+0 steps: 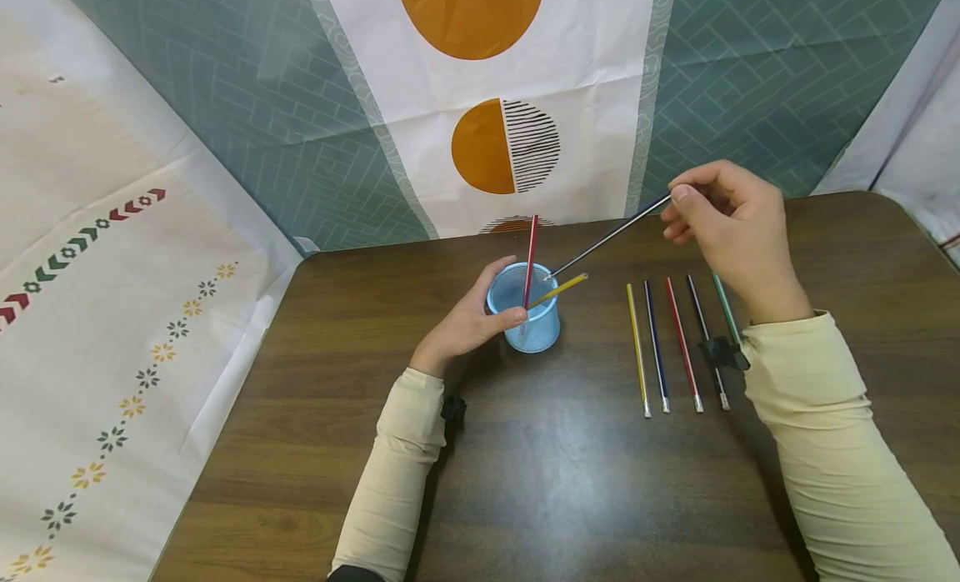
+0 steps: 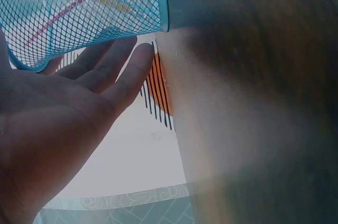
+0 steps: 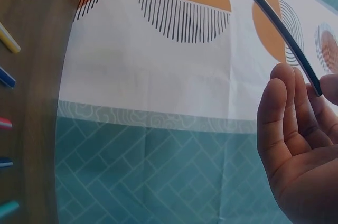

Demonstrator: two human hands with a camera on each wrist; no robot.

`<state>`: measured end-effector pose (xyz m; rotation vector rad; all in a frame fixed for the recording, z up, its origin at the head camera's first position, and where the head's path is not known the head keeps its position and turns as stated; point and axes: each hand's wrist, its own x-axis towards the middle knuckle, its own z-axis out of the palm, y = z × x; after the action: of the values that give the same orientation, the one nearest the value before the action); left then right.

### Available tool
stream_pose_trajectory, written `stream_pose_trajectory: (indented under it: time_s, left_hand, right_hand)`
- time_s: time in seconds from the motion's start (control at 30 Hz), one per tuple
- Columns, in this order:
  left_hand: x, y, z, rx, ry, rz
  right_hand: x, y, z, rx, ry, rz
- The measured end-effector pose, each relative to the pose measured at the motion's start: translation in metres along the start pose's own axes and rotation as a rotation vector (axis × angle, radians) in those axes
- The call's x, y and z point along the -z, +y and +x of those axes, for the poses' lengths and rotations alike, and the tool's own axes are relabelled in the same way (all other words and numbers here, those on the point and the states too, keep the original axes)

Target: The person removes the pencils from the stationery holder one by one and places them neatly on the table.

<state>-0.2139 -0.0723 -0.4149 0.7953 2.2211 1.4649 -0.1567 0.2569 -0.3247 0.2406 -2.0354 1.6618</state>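
Sleeve (image 1: pixel 832 423); right grip (image 1: pixel 738 232) pinching dark pencil (image 1: pixel 615 233), long axis slanting downward left (end at cup (image 1: pixel 536 338)); left grip (image 1: pixel 471 319) clasping cup.

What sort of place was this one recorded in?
Probably an indoor spot arranged for tabletop work, though the wider room is out of view: a wood-grain table, a creased teal-and-white patterned sheet behind it, and a pale sheet with flower motifs at the left.
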Motion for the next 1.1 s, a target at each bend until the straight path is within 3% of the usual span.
stream_pose_trajectory:
  time_s: [0.53, 1.1]
  left_hand:
    - [0.000, 0.000, -0.001, -0.005, -0.001, -0.005]
    - [0.000, 0.000, -0.002, -0.004, 0.002, 0.004]
  right_hand:
    - [0.010, 0.001, 0.003, 0.032, 0.042, 0.267]
    - [0.023, -0.001, 0.003, -0.006, 0.050, 0.017]
